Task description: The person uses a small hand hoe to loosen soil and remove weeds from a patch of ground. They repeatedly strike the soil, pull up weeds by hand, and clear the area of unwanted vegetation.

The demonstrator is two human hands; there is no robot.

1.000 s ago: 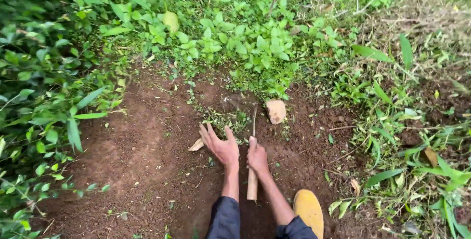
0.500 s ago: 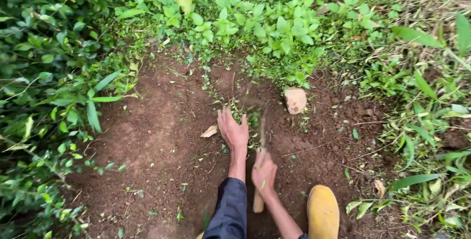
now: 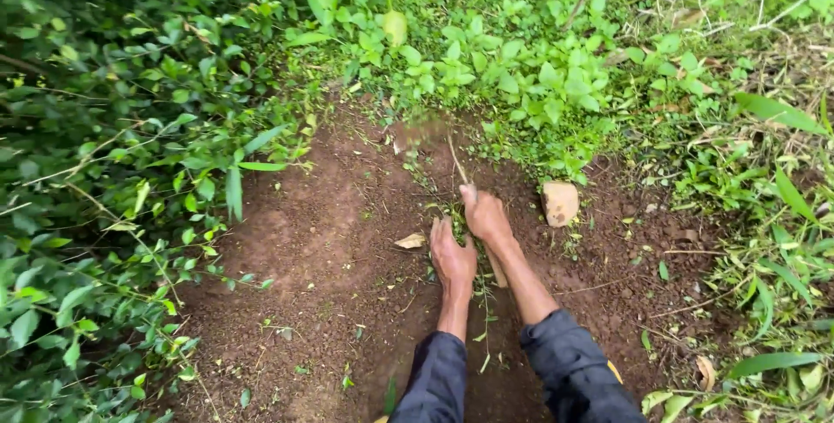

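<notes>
Clenching the wooden tool handle (image 3: pixel 496 268), the right hand (image 3: pixel 486 215) holds its grip; left hand (image 3: pixel 453 256) grasps weeds (image 3: pixel 458 214).

wooden-handled hoe (image 3: pixel 473 206), blade blurred over soil

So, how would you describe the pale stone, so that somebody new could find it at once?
Start from the patch of bare brown soil enclosed by green plants. Near its far right edge, just right of the right hand, lies the stone. It is the only pale tan, blocky lump there, much bigger than the thin dry leaf left of the hands.
</notes>
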